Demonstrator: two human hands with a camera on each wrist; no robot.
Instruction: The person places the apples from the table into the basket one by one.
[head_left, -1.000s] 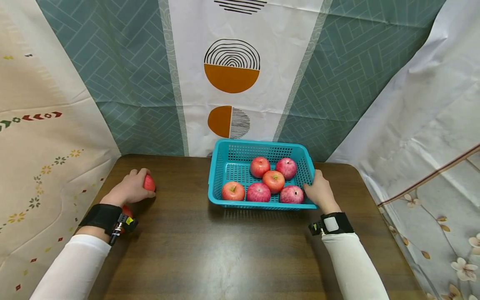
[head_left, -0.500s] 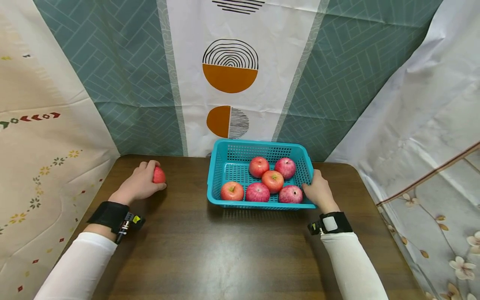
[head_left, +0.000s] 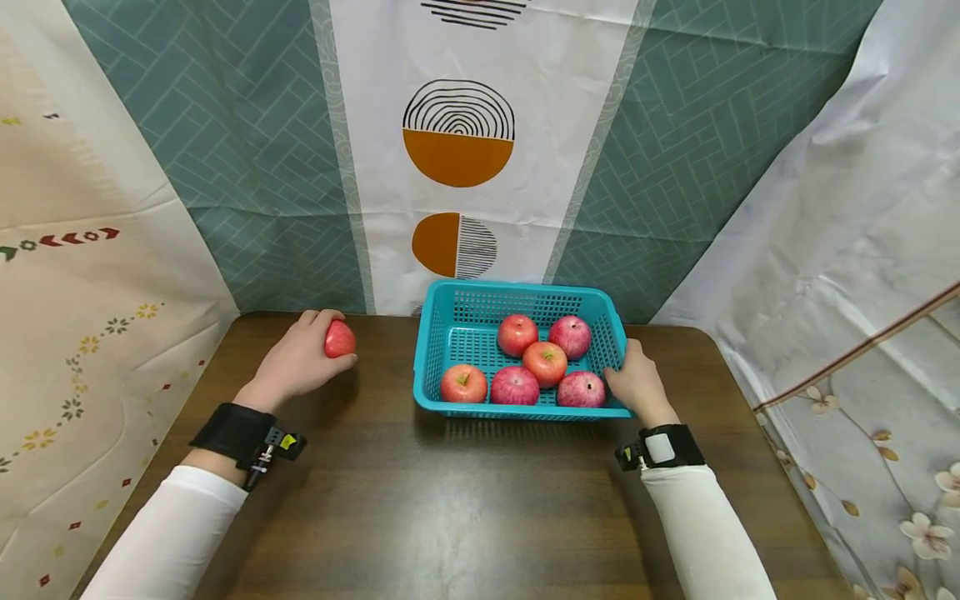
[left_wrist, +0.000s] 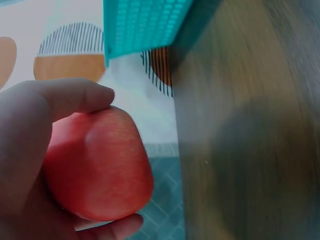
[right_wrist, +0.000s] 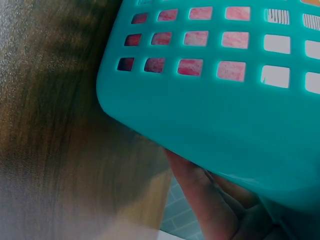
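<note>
My left hand grips a red apple between thumb and fingers, over the table's back left. In the left wrist view the apple fills much of the palm side, with the thumb along one side and a fingertip below. A turquoise perforated basket stands at the back middle with several red apples in it. My right hand holds the basket's right rim, thumb inside. From the right wrist the basket wall hides most of that hand, and apples show through its holes.
The brown wooden table runs back to a patterned cloth hung behind the basket. More cloth hangs along the left side and the right side.
My left hand has moved right and slightly back with the apple in it. Another red fruit seen beside the left wrist earlier no longer shows. My right hand stays on the basket.
</note>
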